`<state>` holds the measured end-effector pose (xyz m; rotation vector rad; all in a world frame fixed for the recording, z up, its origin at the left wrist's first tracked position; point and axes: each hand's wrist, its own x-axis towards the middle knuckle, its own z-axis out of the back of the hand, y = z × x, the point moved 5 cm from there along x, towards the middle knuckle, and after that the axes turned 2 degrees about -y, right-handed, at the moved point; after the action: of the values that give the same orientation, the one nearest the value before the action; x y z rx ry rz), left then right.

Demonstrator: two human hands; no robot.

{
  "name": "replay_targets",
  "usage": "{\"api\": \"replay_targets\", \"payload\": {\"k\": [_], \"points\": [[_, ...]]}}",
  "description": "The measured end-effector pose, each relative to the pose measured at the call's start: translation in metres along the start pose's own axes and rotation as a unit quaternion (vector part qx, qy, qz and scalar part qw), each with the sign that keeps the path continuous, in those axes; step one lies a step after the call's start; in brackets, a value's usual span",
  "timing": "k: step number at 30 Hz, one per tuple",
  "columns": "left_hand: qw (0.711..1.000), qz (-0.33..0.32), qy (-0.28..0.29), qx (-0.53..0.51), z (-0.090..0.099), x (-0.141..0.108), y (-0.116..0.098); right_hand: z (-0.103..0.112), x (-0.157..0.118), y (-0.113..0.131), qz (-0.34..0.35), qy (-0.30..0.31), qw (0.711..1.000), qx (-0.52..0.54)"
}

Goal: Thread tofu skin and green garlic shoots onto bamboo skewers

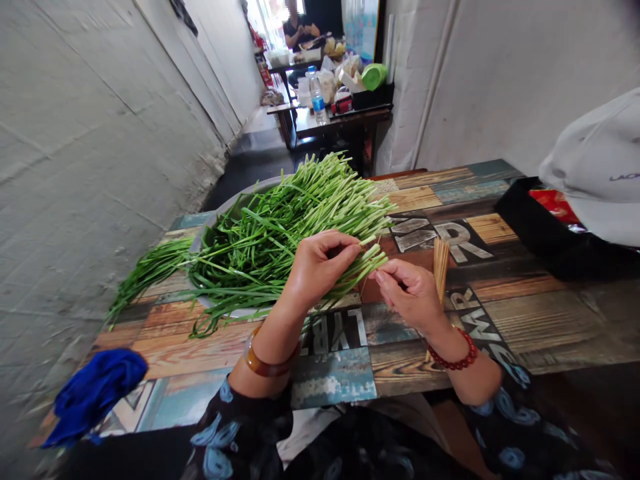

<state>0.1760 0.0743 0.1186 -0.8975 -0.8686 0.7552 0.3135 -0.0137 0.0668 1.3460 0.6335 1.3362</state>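
My left hand [320, 263] is closed around several garlic chives [373, 257], their pale cut ends sticking out to the right past the thumb. Just beside those ends, my right hand [407, 290] is pinched shut; what lies between its fingertips is too small to make out. A thin stick shows partly behind the held stems. More garlic chives [270, 230] heap over a grey basin [235, 199] under and beyond my left hand, stems pointing right. A bundle of thin wooden skewers [441, 267] lies on the table, partly hidden behind my right hand.
The patchwork wood-print table [330, 377] bears a blue cloth [97, 393] at the left and a black box [535, 227] with a white cap [597, 167] at the right. Farther back, a bottle [317, 97] stands on a cluttered table, and a person [300, 33] sits behind.
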Motion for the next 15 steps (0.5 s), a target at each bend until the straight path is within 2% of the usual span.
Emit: {"api": "replay_targets", "payload": {"k": [6, 15], "points": [[1.000, -0.008, -0.008, -0.003, 0.0011, -0.0016, 0.0016, 0.0002, 0.0002, 0.0003, 0.006, -0.005, 1.000, 0.001], [1.000, 0.014, -0.023, -0.013, 0.0027, -0.0024, 0.0022, 0.0001, 0.0009, 0.0013, 0.011, -0.006, 1.000, 0.004]]}}
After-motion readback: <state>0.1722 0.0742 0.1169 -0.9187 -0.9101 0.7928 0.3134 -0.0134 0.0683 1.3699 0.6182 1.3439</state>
